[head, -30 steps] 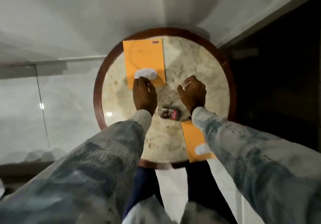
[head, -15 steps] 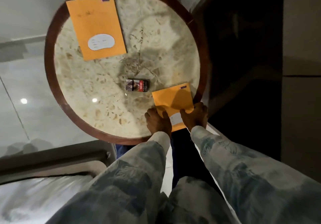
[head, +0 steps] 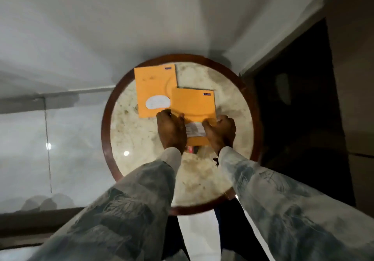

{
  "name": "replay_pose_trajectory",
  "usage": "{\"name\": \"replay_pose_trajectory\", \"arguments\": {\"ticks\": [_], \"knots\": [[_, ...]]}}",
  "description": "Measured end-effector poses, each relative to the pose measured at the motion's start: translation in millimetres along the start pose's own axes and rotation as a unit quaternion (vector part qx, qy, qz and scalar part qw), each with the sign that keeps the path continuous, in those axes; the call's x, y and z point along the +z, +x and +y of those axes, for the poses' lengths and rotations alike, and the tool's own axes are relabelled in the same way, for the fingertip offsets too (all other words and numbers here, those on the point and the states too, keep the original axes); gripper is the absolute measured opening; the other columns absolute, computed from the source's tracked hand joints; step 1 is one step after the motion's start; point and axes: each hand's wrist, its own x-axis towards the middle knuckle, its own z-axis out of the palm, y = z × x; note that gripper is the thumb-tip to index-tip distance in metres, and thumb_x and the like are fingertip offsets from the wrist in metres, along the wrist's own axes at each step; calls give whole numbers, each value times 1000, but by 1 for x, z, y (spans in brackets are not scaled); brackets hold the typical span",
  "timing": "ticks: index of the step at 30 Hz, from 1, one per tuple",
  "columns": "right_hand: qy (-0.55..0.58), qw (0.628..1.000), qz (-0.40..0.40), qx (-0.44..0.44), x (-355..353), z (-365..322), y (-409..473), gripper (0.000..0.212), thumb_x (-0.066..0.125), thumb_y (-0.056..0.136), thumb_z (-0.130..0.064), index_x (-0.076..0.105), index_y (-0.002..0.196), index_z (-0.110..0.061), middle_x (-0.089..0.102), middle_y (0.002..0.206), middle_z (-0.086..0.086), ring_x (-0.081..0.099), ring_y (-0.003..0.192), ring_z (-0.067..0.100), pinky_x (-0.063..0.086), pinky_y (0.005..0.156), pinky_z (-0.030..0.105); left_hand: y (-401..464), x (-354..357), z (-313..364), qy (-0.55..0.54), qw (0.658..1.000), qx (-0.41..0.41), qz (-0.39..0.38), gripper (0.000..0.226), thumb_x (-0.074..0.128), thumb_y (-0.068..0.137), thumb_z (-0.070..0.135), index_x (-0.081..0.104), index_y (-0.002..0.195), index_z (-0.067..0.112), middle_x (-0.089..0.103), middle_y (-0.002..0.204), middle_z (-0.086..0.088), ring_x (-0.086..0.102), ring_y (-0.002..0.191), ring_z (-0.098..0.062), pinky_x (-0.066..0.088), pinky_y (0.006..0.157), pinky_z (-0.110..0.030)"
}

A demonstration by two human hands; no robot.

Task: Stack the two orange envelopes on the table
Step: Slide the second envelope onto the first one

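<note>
On the round surface [head: 141, 139], the first envelope [head: 153, 86] lies flat at the far left, and a small pack [head: 191, 149] peeks out between the wrists. The left hand [head: 172, 131] and right hand [head: 219, 132] each keep a closed grip on the second envelope [head: 192, 103], whose left edge overlaps the first. Bare stone stays open to its right.

Bare tabletop [head: 139, 139] lies open left and near. A small box [head: 192, 149] sits tucked under the held envelope [head: 193, 107].
</note>
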Motion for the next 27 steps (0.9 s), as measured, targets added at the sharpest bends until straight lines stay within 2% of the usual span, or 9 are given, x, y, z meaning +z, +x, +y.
{"name": "replay_pose_trajectory", "arguments": {"ticks": [5, 7, 12, 15, 17, 19, 22, 25, 27], "knots": [[-1, 997, -50, -54, 73, -65, 37, 22, 71, 82, -25, 64, 85, -5, 66, 105, 17, 63, 95, 33, 43, 71, 30, 93, -37, -14, 73, 996, 3, 42, 42, 55, 104, 30, 53, 130, -2, 54, 137, -24, 54, 126, -43, 46, 108, -54], [-31, 996, -49, -64, 93, -76, 44, 23, 71, 83, -23, 65, 90, -2, 64, 112, 18, 62, 101, 34, 37, 72, 29, 117, -42, -18, 104, 994, -15, 40, 43, 56, 104, 30, 53, 133, -1, 50, 142, -22, 52, 130, -43, 46, 110, -54], [-112, 988, -13, -108, 111, -88, 50, 33, 66, 86, -32, 62, 102, -4, 63, 120, 17, 59, 115, 36, 45, 83, 38, 135, -38, -18, 130, 989, -61, 31, 55, 64, 99, 27, 42, 145, 5, 46, 147, -19, 47, 137, -41, 48, 109, -53], [-110, 987, -13, -115, 113, -98, 53, 41, 67, 87, -32, 62, 115, -2, 59, 126, 17, 57, 118, 38, 49, 92, 43, 150, -44, -19, 65, 993, -101, -10, 65, 74, 90, 25, 44, 144, 5, 51, 147, -17, 51, 136, -41, 49, 112, -53], [-88, 990, -25, -107, 110, -102, 60, 30, 67, 87, -30, 62, 103, -5, 61, 120, 18, 59, 114, 39, 47, 84, 40, 161, -54, -21, 2, 992, -105, -70, 58, 74, 90, 19, 50, 142, 6, 57, 146, -15, 56, 135, -39, 51, 112, -55], [-51, 991, -48, -110, 104, -107, 69, 20, 68, 87, -27, 58, 91, -10, 63, 109, 19, 61, 104, 38, 41, 75, 35, 164, -67, -22, -43, 989, -50, -130, 50, 71, 92, 7, 52, 138, 2, 62, 142, -17, 59, 132, -38, 52, 110, -55], [73, 989, -87, -95, 93, -120, 79, 18, 65, 89, -13, 67, 106, -6, 69, 113, 18, 59, 90, 27, 48, 77, 37, 156, -80, -21, -41, 981, 106, -160, 55, 68, 93, 2, 44, 142, -3, 58, 141, -24, 57, 130, -38, 50, 109, -48], [154, 969, -65, -180, 82, -132, 70, 35, 64, 91, -2, 64, 126, -6, 70, 109, 3, 62, 84, 11, 51, 73, 20, 149, -82, -20, -25, 968, 224, -110, 52, 64, 96, 5, 43, 142, -7, 59, 131, -28, 59, 117, -42, 48, 95, -39], [188, 942, -7, -279, 74, -130, 54, 39, 66, 91, -5, 60, 129, -13, 71, 118, 2, 66, 100, 8, 53, 85, 12, 144, -83, -21, 8, 963, 268, -37, 43, 62, 101, 12, 46, 137, -4, 58, 122, -23, 58, 107, -37, 49, 91, -42]]}}
